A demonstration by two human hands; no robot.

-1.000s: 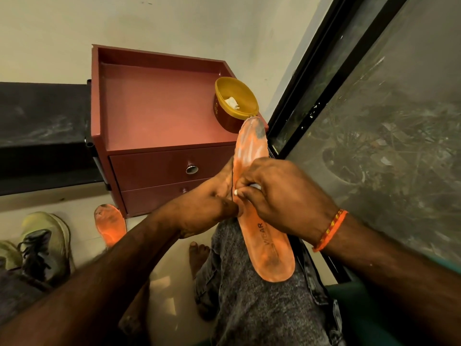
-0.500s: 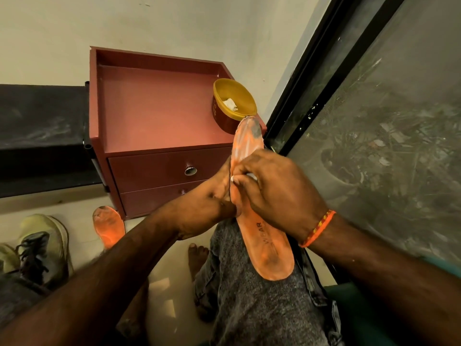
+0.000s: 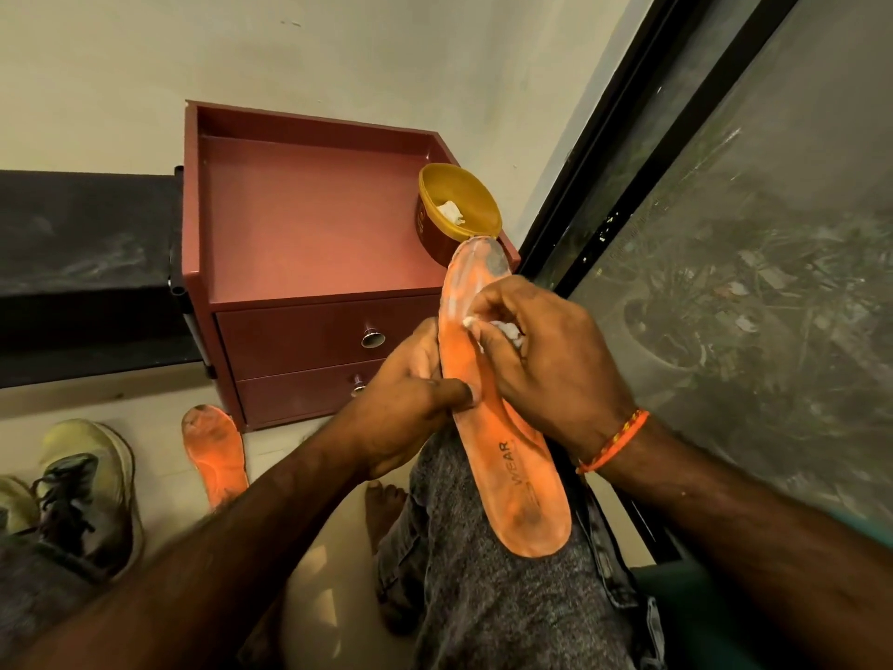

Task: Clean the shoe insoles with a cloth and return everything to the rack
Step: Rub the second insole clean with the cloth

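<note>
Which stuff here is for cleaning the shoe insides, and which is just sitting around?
For the job: insole in the left hand, white cloth in the right hand, second insole, shoes, bowl.
Just sitting: cabinet, window.

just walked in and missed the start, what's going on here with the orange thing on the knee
A seated person is cleaning a shoe insole propped on their knee. The left hand grips its edge while the right hand rubs a small white cloth over its upper half. A second insole lies on the floor beside a shoe. A yellow bowl with a white scrap in it sits on the red cabinet.
</note>
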